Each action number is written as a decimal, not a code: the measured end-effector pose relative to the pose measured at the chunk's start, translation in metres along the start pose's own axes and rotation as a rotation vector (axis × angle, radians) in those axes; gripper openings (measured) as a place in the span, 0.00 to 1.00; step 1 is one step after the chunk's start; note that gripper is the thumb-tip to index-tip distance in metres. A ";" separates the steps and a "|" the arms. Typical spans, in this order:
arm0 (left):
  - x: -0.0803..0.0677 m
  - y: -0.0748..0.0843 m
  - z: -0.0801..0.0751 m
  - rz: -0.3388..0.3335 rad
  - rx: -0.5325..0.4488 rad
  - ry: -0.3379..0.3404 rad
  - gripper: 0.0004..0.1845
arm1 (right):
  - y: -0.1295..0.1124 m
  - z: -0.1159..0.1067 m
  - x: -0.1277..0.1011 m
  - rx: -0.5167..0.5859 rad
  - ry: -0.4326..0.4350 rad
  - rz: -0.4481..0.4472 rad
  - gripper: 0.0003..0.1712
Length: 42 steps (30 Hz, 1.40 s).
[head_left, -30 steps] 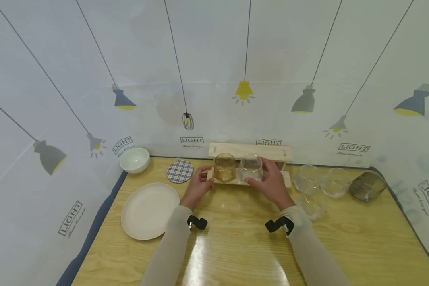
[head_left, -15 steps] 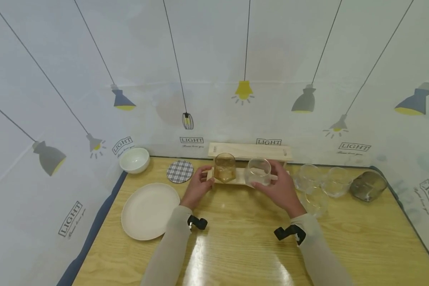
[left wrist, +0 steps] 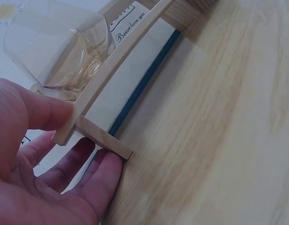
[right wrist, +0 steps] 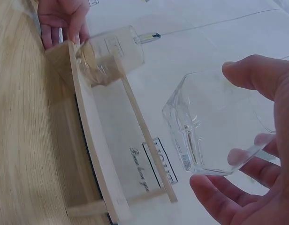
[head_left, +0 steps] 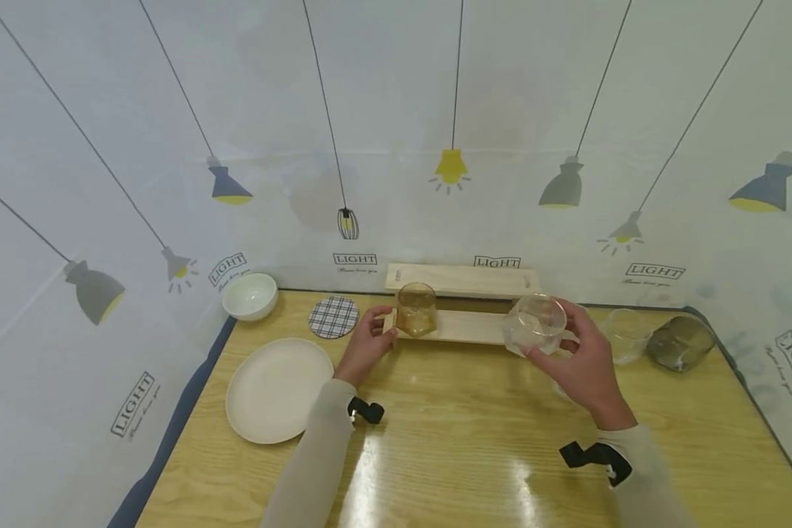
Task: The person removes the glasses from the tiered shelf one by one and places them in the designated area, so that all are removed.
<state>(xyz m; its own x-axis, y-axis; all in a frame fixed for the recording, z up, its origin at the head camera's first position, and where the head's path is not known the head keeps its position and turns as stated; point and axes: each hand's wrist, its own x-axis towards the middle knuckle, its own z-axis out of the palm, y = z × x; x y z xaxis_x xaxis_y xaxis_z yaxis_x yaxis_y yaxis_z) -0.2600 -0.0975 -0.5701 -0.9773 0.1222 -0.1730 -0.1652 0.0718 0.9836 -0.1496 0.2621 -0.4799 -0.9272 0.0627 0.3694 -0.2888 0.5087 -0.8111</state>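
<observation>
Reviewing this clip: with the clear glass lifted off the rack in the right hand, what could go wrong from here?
1. The right hand holds the clear glass in the air by its sides with fingertips only; smooth glass could slip and drop onto the table.
2. Other clear glasses stand close by on the right; setting this one down there could knock them.
3. The amber glass sits on the narrow wooden rack, which the left hand steadies; a jolt might tip it.
</observation>
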 end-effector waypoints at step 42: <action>0.000 -0.001 -0.003 0.001 0.017 -0.001 0.26 | 0.073 -0.121 -0.064 -0.190 0.115 0.386 0.47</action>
<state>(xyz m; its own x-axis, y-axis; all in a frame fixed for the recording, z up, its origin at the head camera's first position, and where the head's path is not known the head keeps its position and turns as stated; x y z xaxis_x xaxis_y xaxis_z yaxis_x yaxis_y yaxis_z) -0.2602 -0.1006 -0.5710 -0.9772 0.1237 -0.1726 -0.1623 0.0890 0.9827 -0.0827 0.3992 -0.5072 -0.9228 0.3685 0.1127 0.1321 0.5773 -0.8057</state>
